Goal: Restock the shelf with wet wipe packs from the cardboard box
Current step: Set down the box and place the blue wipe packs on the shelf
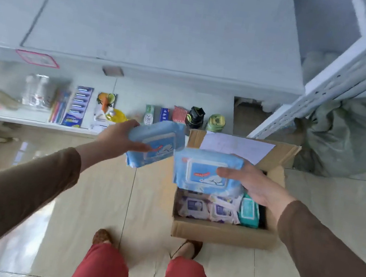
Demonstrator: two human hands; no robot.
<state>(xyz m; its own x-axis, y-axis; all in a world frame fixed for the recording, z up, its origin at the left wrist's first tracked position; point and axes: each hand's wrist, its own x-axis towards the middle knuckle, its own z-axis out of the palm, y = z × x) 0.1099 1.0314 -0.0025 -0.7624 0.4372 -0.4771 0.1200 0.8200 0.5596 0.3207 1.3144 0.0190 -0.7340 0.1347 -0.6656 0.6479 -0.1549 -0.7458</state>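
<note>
The wipe packs (pixel 207 172) were glossy plastic film, the box (pixel 222 234) matt brown cardboard, the floor (pixel 86 195) shiny smooth tile.

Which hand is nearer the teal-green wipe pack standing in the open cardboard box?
Right. The right hand, holding a blue wipe pack, is just above the teal-green wipe pack; the left hand holds another blue pack left of the cardboard box.

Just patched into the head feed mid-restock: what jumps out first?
Two blue wet wipe packs, one in the left hand at centre and one in the right hand over the open cardboard box. More packs lie inside the box, and small goods line the low shelf behind.
</note>
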